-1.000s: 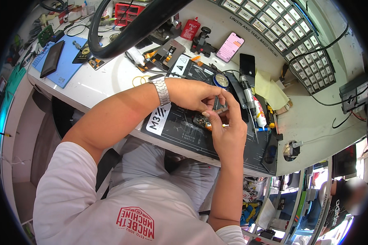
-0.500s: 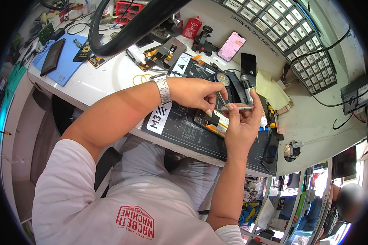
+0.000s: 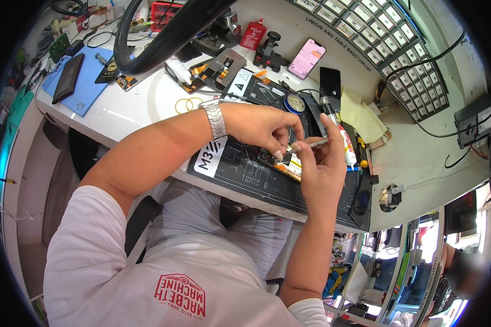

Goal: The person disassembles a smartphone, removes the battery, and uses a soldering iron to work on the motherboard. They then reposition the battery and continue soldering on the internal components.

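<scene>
An opened phone (image 3: 295,170) with its yellow-and-white battery showing lies on a black work mat (image 3: 245,177). My left hand (image 3: 262,126), wearing a metal-band watch (image 3: 215,119), pinches at the phone's upper left end; what sits between its fingertips is too small to make out. Over the phone's right side, my right hand (image 3: 321,169) is closed on a slim grey pen-like tool (image 3: 317,143), held between thumb and fingers. The tool's tip points left, close to the left fingertips. My hands cover part of the phone.
A round tin (image 3: 294,103), a white-and-red tube (image 3: 348,144) and a dark phone (image 3: 330,84) lie beyond my hands. A lit phone (image 3: 306,59) leans at the back near a red bottle (image 3: 253,34). A thick black arm (image 3: 174,41) crosses overhead. Parts drawers (image 3: 379,32) line the wall.
The tool in my right hand has tilted, its left end now lower and nearer the left fingertips. A thin metal piece seen by my left fingers earlier no longer shows. My right index finger points up more.
</scene>
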A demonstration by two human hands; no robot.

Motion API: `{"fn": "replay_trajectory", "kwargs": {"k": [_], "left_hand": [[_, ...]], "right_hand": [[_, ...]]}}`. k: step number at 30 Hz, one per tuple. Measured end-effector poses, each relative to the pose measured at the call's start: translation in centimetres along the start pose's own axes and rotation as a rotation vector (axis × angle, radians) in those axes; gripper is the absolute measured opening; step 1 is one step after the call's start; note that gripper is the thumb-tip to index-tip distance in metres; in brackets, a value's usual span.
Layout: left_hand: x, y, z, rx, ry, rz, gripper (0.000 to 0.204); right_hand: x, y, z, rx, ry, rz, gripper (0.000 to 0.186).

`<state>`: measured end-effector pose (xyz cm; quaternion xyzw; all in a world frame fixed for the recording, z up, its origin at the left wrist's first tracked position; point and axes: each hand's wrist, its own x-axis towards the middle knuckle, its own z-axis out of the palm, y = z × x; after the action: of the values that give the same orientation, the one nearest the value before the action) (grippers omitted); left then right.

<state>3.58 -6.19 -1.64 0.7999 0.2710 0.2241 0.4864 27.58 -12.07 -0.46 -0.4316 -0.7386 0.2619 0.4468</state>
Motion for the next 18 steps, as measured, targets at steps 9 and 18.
{"fn": "replay_trajectory", "kwargs": {"k": [9,18], "left_hand": [[-0.1,0.3,0.0,0.124,-0.051,-0.088,0.053],[-0.1,-1.0,-0.3,0.149,0.079,0.020,0.033]], "right_hand": [[-0.7,0.4,0.3,-0.019,-0.098,0.010,0.067],[-0.3,0.1,0.3,-0.016,-0.218,-0.080,0.070]]}}
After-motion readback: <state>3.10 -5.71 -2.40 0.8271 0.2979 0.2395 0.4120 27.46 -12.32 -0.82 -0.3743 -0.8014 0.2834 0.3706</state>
